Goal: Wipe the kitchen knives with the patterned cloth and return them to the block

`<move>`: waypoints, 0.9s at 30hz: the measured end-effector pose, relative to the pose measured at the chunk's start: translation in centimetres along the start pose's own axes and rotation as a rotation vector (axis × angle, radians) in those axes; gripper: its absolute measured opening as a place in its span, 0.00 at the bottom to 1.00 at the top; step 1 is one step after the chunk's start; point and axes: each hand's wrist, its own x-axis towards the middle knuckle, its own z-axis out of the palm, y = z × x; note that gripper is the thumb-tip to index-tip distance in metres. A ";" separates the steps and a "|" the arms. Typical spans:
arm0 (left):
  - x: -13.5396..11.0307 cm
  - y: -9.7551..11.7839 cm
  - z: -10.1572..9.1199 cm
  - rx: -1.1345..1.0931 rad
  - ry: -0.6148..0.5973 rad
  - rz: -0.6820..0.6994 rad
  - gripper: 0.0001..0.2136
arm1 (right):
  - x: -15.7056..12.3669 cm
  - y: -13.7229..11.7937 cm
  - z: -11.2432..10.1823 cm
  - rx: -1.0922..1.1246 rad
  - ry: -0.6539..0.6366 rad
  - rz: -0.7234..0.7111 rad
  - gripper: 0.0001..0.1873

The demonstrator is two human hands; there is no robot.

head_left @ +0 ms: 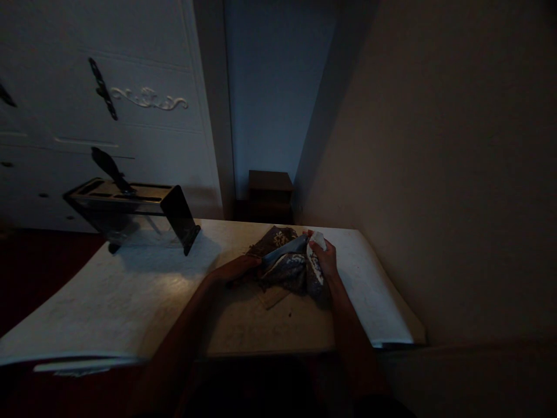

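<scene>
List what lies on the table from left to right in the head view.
In order: knife block → left hand → knife → right hand. The patterned cloth overlaps the knife and right hand, so it is left out.

Knife block (130,215) on table (108,302), left of cloth (287,273); knife (285,249) on cloth.

Both forearms reaching forward from bottom of view, bare, converging toward middle. Left forearm (191,313) angling up and rightward, wrist lying low. Left hand (237,270) resting palm-down, fingers curling closed, knuckles pointing right. Right forearm (348,325) running almost straight ahead, leaning slightly left. Right hand (325,259) lifting above wrist, fingers closing in tight pinch at top. Hands sitting near each other, not touching.
</scene>
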 end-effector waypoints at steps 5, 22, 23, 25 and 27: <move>0.0 -0.4 0.1 -0.059 0.033 0.016 0.27 | 0.3 0.7 -0.4 0.003 0.014 0.029 0.22; 0.2 -0.3 1.3 -0.390 0.293 0.040 0.22 | 1.7 4.0 -0.8 -0.245 0.055 0.152 0.23; 0.3 -0.4 1.4 -0.383 0.301 0.053 0.23 | 1.8 4.1 -0.8 -0.246 0.081 0.160 0.23; 0.5 -0.5 1.6 -0.366 0.316 0.067 0.23 | 2.0 4.2 -1.1 -0.254 0.132 0.180 0.23; 0.8 -0.7 1.8 -0.335 0.337 0.086 0.23 | 1.9 4.1 -1.3 -0.262 0.175 0.196 0.24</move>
